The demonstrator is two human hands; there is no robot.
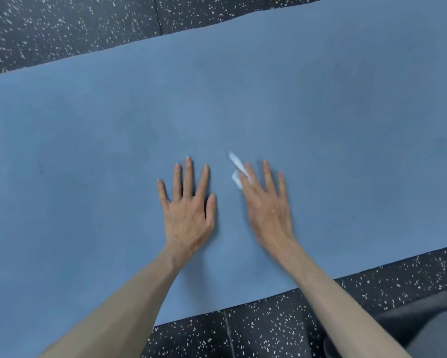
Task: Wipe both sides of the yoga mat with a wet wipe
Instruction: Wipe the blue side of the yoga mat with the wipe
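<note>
Blue foam fills most of the frame: the yoga mat (114, 125) lies flat on a black floor (62, 27) flecked with white, running from the lower left to the upper right, with the floor showing as a strip along the top and a wedge at the lower right. Both bare forearms reach in from the bottom edge toward the middle of the mat. The left hand (189, 210) lies palm down on the foam just left of centre, its fingers (188, 174) straight and fanned apart, the thumb close beside the index finger, holding nothing. The right hand (267, 208) is also palm down just right of centre, slightly blurred, its fingers straight and spread, angled toward the upper left. Under its index and middle fingers sits a white wet wipe (237, 171), crumpled and pressed against the mat, with one end poking out beyond the fingertips and another lobe showing beside the index finger. The two hands are near each other but apart, with bare mat between them. At the lower right corner a dark grey fabric shape (424, 326) shows, too cropped to identify.
</note>
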